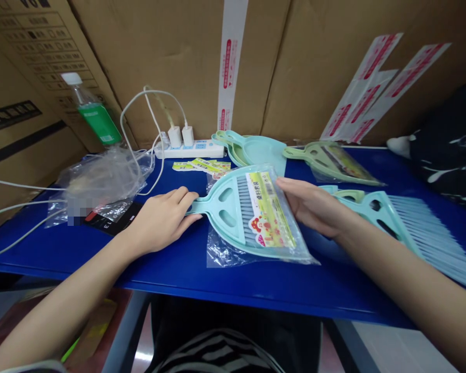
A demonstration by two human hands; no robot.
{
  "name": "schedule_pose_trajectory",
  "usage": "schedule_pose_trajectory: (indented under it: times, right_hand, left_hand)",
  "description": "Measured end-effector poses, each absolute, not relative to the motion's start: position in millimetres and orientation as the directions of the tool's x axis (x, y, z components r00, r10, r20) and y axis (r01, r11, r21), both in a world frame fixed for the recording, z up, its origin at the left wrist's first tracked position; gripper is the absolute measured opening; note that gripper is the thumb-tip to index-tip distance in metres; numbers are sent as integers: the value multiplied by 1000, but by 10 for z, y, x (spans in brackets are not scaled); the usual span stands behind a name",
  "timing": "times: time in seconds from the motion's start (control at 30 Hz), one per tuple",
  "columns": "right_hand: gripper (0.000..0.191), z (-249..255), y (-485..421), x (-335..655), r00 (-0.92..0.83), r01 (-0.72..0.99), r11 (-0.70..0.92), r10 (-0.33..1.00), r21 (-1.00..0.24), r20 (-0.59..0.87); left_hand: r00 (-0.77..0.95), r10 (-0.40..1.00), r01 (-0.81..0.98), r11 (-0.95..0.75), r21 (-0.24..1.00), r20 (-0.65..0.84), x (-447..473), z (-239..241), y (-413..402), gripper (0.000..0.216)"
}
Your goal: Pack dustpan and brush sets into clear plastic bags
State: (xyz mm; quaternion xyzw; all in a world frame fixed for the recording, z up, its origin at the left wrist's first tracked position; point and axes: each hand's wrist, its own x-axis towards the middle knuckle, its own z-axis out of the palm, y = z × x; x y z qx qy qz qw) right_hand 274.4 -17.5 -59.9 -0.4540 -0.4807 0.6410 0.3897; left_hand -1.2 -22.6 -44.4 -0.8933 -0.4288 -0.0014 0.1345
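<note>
A light-blue dustpan (217, 235) lies in front of me with a matching small brush (237, 199) nested in it. A clear plastic bag (221, 256) surrounds the pan, and a yellow-green printed card (270, 207) with red mushrooms covers part of the bristles. My left hand (166, 217) is closed around the dustpan's handle, which sticks out on the left. Beside the pan's wide right edge is my right hand (310, 204), fingers stretched out and seemingly touching the bag; its lower fingers are partly hidden.
More dustpans (264, 150) are stacked at the back, near a bagged green set (337, 163). Loose brushes (431, 233) lie at right. Printed cards (202, 166), a power strip (209, 149) with white cables, plastic bags (104, 173) and a bottle (97, 116) stand along the back left. Cardboard boxes (178, 52) wall the rear.
</note>
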Motion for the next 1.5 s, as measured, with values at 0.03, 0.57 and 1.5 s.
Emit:
schedule_pose_trajectory:
  times: [0.03,0.57,1.5]
  right_hand:
    - [35,-585,-189,2742,-317,-49,-244,923,-968,-217]
    - [59,-509,-243,2737,-454,-18,-298,853,-955,-257]
    - [78,-529,-252,2721,-400,-69,-254,893,-965,-206]
  left_hand:
    - [625,771,772,-588,-241,120,-11,-440,-224,37]
    - [595,791,797,-559,-228,143,-18,-409,-239,38]
    - [560,782,826,-499,-263,274,-35,-464,-221,43]
